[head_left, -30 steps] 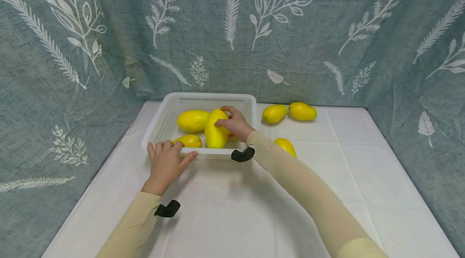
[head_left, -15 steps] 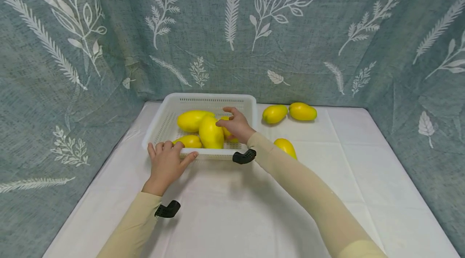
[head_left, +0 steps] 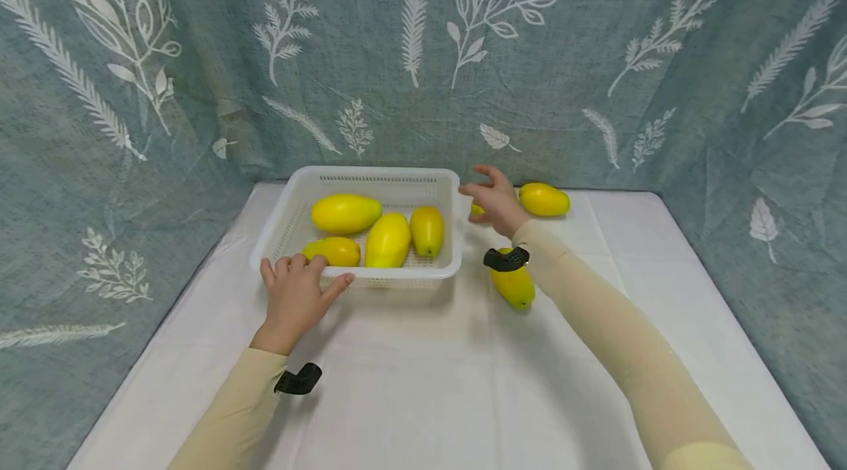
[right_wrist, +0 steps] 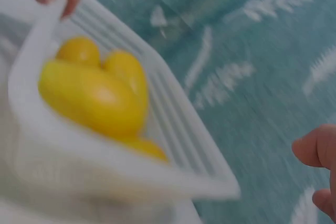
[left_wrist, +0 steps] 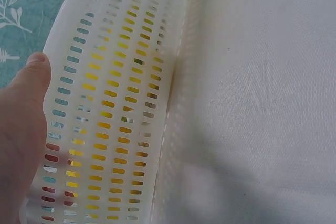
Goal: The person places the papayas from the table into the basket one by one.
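Note:
A white perforated plastic basket (head_left: 404, 273) holds several yellow mangoes, among them a long mango (head_left: 387, 240) in the middle and a smaller mango (head_left: 427, 229) at the right wall. My left hand (head_left: 291, 306) grips the basket's near rim at the left, fingers over the edge and thumb outside; the thumb (left_wrist: 32, 80) shows at the rim in the left wrist view. Just right of the basket, my right hand (head_left: 498, 201) is spread and holds nothing. It hangs over a mango (head_left: 477, 209) that it mostly hides. In the right wrist view its fingertips (right_wrist: 310, 148) touch nothing.
Another mango (head_left: 544, 200) lies at the back of the white-clothed table, right of my right hand. One more mango (head_left: 514, 287) lies nearer, under my right wrist. A teal leaf-patterned curtain (head_left: 370, 51) closes off the back and sides.
My right hand let go of the long mango, which now lies in the basket, then moved out over the rim to the right. My left hand stayed on the rim.

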Demonstrator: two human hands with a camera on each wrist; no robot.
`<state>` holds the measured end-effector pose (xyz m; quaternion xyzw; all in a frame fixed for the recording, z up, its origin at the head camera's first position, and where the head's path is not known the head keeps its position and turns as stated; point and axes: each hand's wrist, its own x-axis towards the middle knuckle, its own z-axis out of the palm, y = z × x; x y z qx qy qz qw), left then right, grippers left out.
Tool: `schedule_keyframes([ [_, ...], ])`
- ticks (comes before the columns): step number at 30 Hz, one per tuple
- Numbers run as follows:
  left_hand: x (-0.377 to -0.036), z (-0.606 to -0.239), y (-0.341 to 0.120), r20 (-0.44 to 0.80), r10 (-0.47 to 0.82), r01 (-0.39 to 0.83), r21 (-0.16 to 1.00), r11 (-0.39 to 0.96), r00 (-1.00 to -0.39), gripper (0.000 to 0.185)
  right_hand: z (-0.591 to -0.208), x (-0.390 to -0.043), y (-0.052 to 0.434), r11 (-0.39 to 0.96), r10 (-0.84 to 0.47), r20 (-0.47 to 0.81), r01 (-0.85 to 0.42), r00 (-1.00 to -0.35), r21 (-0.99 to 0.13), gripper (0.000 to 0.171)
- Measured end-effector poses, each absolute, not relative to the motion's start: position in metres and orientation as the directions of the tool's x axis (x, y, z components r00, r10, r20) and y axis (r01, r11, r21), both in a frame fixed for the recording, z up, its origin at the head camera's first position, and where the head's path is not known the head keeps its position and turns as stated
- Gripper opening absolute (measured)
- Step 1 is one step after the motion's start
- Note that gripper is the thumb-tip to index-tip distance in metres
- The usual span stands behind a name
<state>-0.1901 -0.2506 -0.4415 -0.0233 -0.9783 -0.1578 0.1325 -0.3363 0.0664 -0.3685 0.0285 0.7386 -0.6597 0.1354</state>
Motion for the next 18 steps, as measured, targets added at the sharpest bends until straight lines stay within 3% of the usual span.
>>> schedule_keyframes([
  [9, -0.19, -0.442, -0.25, 0.246, 0.006, 0.083, 0.303, 0.949, -0.969, 0.058, -0.385, -0.346, 0.157, 0.116, 0.011, -0.253, 0.253, -0.967, -0.961, 0.074],
  [18, -0.191, -0.441, -0.249, 0.259, 0.01, 0.089, 0.293, 0.952, -0.966, 0.057, -0.408, -0.328, 0.204, 0.204, -0.001, -0.328, 0.321, -0.945, -0.925, 0.077],
])
